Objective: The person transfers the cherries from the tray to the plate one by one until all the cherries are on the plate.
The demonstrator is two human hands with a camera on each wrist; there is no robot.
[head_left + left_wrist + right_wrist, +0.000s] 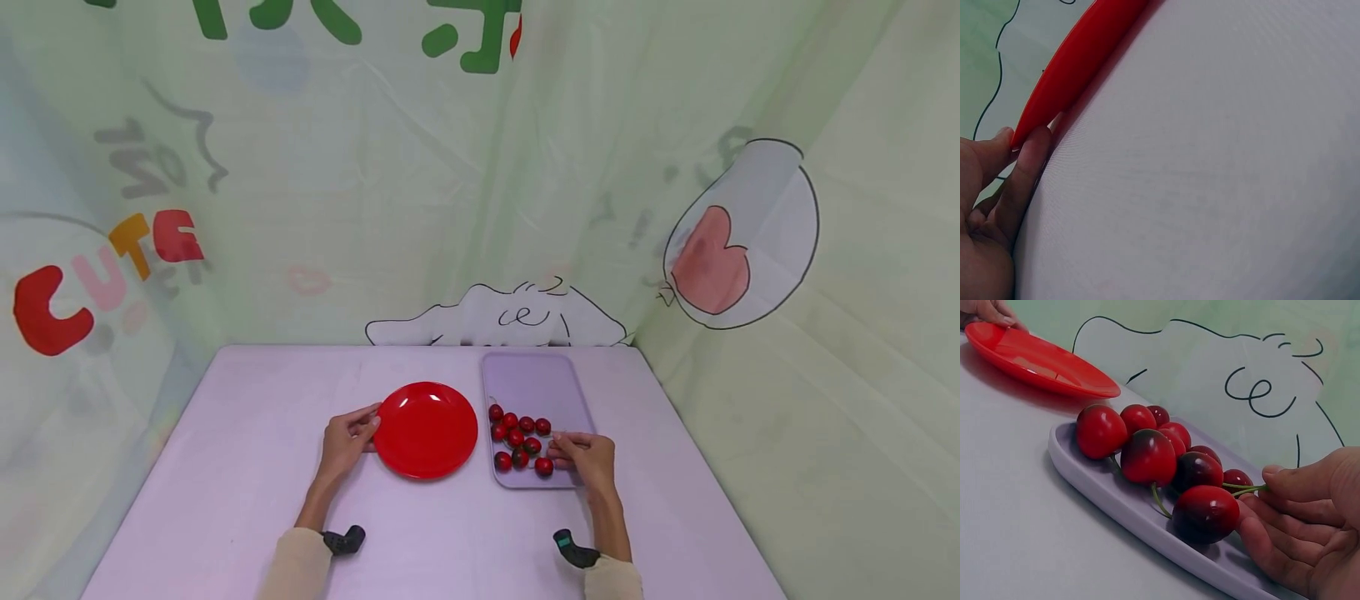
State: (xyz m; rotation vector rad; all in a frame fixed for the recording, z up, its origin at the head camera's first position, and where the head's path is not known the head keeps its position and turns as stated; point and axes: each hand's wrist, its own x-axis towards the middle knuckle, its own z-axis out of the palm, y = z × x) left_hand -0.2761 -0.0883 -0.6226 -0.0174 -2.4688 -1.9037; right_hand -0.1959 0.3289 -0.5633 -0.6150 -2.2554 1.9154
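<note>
My left hand [345, 442] pinches the left rim of a round red plate [426, 431], thumb on top and fingers underneath. In the left wrist view the plate's edge [1079, 69] sits close over the table. On the right, my right hand [590, 460] is at the front right of a lilac tray [531, 379] of red cherries [516, 437]. Its thumb and forefinger pinch thin green stems [1249, 489] in the right wrist view. One stem runs to a dark red cherry [1207, 514] at the tray's near end; the other fingers curl beside that fruit.
A pale lilac cloth covers the table [247, 433]. Behind it hangs a printed curtain [337, 208] with a cartoon drawing, and another curtain side runs along the right. The tray stands just right of the plate, with cherries bunched in its front half.
</note>
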